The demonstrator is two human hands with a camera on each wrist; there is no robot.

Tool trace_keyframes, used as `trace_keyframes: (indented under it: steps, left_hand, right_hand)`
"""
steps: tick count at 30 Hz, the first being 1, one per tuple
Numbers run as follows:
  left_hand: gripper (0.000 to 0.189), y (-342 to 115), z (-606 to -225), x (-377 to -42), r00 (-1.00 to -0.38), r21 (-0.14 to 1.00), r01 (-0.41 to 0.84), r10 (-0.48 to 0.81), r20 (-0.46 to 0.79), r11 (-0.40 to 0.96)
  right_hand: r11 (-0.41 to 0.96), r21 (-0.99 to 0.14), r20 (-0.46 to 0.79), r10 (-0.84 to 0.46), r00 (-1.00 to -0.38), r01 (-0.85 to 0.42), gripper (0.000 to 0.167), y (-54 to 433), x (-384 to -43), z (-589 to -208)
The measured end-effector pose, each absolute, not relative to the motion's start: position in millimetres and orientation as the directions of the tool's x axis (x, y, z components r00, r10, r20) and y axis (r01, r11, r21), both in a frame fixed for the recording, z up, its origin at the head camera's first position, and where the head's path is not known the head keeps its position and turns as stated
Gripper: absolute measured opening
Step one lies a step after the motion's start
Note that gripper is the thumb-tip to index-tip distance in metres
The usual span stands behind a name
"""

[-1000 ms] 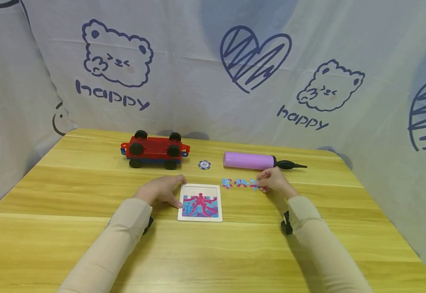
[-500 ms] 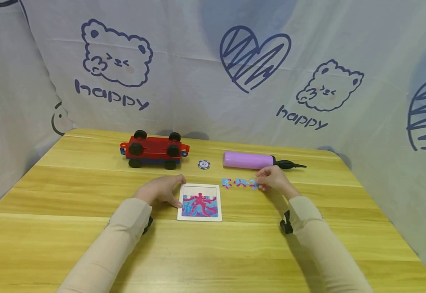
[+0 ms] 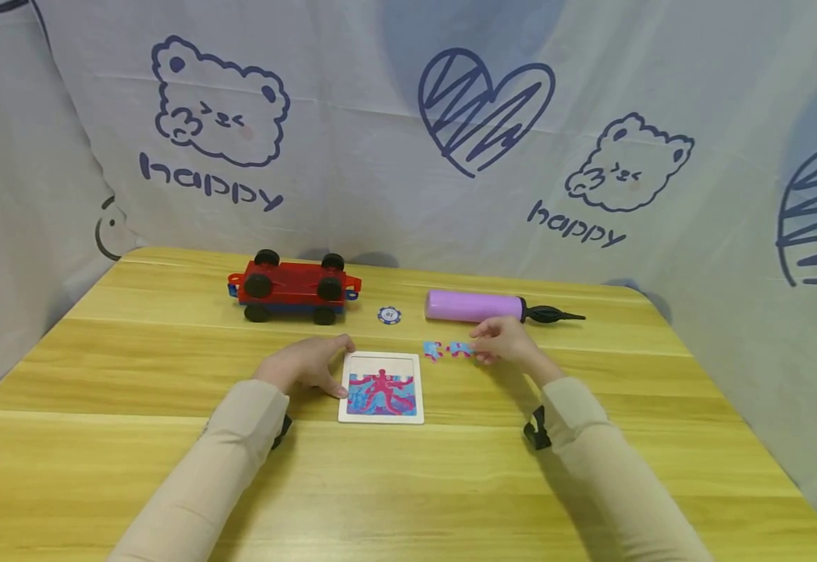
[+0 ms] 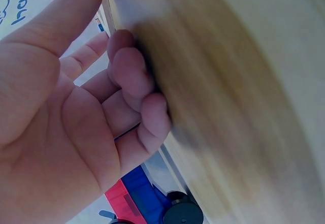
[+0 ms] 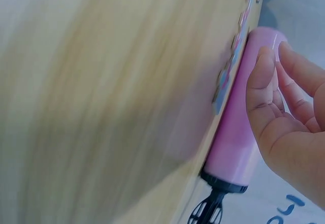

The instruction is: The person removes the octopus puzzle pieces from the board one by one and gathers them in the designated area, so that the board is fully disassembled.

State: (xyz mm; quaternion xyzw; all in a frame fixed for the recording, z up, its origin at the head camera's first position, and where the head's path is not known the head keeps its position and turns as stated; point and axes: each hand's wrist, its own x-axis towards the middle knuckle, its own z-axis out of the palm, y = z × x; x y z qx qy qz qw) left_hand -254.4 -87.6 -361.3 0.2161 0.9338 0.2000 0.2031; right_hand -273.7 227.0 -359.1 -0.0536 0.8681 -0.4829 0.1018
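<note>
A white-framed puzzle board [image 3: 343,415] with a pink octopus picture lies mid-table, its upper strip bare wood. My left hand [image 3: 300,365] holds the board's left side, index finger at the upper corner and thumb lower on the edge. To the board's right lie two loose blue and pink puzzle pieces, the left puzzle piece [image 3: 432,350] and the middle puzzle piece [image 3: 459,349]. My right hand [image 3: 509,343] hovers at the row's right end, fingertips beside the middle piece. In the right wrist view its fingers hold nothing, and the near puzzle piece [image 5: 221,96] lies on the table.
A purple hand pump [image 3: 474,306] with a black nozzle lies just behind the right hand. Farther left is an upturned red and blue toy wagon [image 3: 292,286] with black wheels. A poker chip [image 3: 390,315] lies between them. A printed curtain [image 3: 352,156] hangs behind the table.
My right hand has moved left along the row of pieces and now covers the spot of the rightmost one. My left hand and the board keep their place.
</note>
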Motion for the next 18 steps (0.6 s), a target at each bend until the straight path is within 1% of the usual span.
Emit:
trace_keyframes:
  steps: [4, 5, 9, 11, 12, 15, 18]
  left_hand:
    - [0.066, -87.5, -360.8, -254.2, -0.824, 0.463, 0.317, 0.482, -0.298, 0.828]
    - [0.066, -87.4, -360.7, -254.1, -0.824, 0.465, 0.314, 0.481, -0.299, 0.827]
    - [0.066, -87.1, -360.7, -253.9, -0.824, 0.473, 0.309, 0.481, -0.301, 0.825]
    - [0.066, -87.0, -360.8, -253.9, -0.823, 0.474, 0.308, 0.481, -0.302, 0.825]
    - [0.066, -87.0, -360.9, -253.9, -0.823, 0.474, 0.307, 0.48, -0.303, 0.825]
    - [0.066, -86.7, -360.5, -253.8, -0.824, 0.474, 0.3, 0.476, -0.309, 0.828]
    - [0.066, -86.6, -360.0, -253.7, -0.823, 0.473, 0.294, 0.471, -0.316, 0.83]
  right_hand:
    - [0.536, -0.844, -0.12, -0.208, -0.971, -0.01, 0.019, 219.6, -273.1, -358.9]
    - [0.506, -0.861, -0.089, -0.249, -0.964, -0.051, 0.018, 222.6, -279.4, -367.3]
    - [0.487, -0.87, -0.073, -0.288, -0.955, -0.081, 0.017, 214.6, -278.5, -368.4]
    - [0.488, -0.867, -0.062, -0.3, -0.952, -0.097, 0.017, 207.7, -275.7, -366.8]
    - [0.517, -0.853, -0.089, -0.276, -0.957, -0.07, 0.017, 199.5, -268.0, -357.7]
    - [0.528, -0.845, -0.091, -0.292, -0.952, -0.081, 0.018, 185.3, -258.0, -347.4]
    - [0.524, -0.847, -0.091, -0.319, -0.943, -0.095, 0.017, 176.3, -256.9, -348.4]
